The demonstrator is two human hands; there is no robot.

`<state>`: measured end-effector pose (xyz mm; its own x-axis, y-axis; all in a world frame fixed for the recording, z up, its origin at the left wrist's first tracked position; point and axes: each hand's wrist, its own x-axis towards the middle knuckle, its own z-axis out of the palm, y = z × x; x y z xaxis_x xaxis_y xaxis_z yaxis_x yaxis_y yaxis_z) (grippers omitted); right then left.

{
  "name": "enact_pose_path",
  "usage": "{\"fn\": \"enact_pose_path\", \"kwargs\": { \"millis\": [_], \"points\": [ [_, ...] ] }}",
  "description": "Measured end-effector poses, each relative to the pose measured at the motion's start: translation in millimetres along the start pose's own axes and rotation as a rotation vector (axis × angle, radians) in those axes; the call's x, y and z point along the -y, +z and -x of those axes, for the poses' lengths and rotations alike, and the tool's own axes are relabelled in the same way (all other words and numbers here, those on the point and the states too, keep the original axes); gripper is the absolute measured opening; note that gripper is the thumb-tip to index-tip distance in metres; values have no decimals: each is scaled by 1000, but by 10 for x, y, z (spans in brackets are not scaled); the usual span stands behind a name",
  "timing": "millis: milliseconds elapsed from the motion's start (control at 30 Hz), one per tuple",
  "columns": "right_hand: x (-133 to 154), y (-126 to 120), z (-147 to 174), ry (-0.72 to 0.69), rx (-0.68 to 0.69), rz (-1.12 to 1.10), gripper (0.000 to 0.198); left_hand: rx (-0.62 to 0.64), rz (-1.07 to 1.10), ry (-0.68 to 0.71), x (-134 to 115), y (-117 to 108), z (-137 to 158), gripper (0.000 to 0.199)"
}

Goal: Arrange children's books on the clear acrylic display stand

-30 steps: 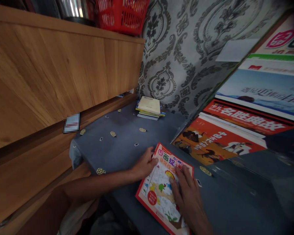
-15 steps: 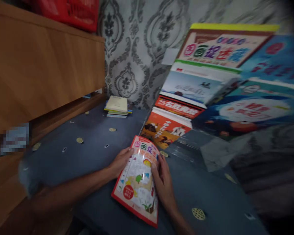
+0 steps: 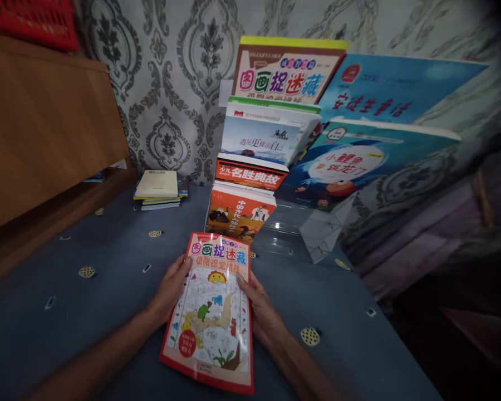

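A red-bordered children's picture book [image 3: 211, 314] is held upright and slightly tilted in front of me, its cover facing up at me. My left hand [image 3: 173, 287] grips its left edge, the thumb on the cover and the other fingers hidden behind. On the opposite edge, my right hand [image 3: 261, 303] holds it the same way, thumb on the front. Just beyond the book's top stands a clear stepped rack [image 3: 321, 234] with several books. An orange book [image 3: 240, 214] fills its lowest front step, with a red-spined book [image 3: 253, 177] behind it.
A small stack of books [image 3: 156, 186] lies at the back left near the patterned wall. To the left is a wooden cabinet [image 3: 50, 128] with a red basket [image 3: 33, 22] on top. A blue cloth with pineapple prints [image 3: 121, 312] covers the surface.
My view has turned right, so the rack, stack and cabinet sit further left. The picture book stays in both hands and now stands straighter and flatter.
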<state>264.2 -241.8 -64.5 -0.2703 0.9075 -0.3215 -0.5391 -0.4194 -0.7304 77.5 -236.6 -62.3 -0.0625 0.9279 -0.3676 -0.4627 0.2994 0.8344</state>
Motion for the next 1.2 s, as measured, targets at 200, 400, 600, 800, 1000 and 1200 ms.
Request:
{"fn": "enact_pose_path", "kwargs": {
  "millis": [200,400,600,800,1000,1200],
  "points": [
    [4,43,53,11,33,35,54,-41,-447,349,73,-147,-108,52],
    [-21,47,40,3,51,71,55,-45,-1003,759,208,-352,-268,47],
    [-62,5,-11,0,56,121,56,27,-1360,866,282,-380,-297,49],
    [-78,-6,-26,4,87,99,59,127,-1594,863,250,-223,-106,57],
    [-68,-2,-24,64,105,80,64,383,-1593,908,280,-36,118,56],
    [-43,-5,-29,143,58,11,61,493,-1591,953,270,2,170,58]
  ]
}}
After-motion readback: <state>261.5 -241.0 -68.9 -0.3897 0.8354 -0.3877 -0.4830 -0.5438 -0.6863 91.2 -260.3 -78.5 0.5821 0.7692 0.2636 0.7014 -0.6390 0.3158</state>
